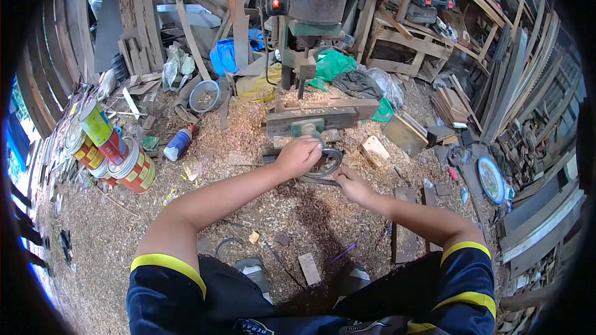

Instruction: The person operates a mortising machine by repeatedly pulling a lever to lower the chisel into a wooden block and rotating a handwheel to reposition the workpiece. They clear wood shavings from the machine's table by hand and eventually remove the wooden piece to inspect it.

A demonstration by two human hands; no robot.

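A round dark handwheel (pixel 336 162) sits at the front of the machine's vise, below a metal hub (pixel 308 126). My left hand (pixel 301 157) is closed over the wheel's upper left side. With closed fingers, my right hand (pixel 354 186) grips the wheel at its lower right, by a dark bar (pixel 318 180). Above the wheel, the vise jaw (pixel 310 118) runs crosswise, with wood shavings on top. A drill bit or chisel (pixel 301 89) points down from the machine head (pixel 305 65) just behind the jaw. My fingers hide part of the wheel.
Wood shavings cover the ground. Stacked paint cans (pixel 133 170) and a blue bottle (pixel 179 144) stand at left, near a bucket (pixel 205 96). A wood block (pixel 375 151) lies right of the wheel. A red switch light (pixel 276 2) glows. Planks (pixel 528 80) lean at right.
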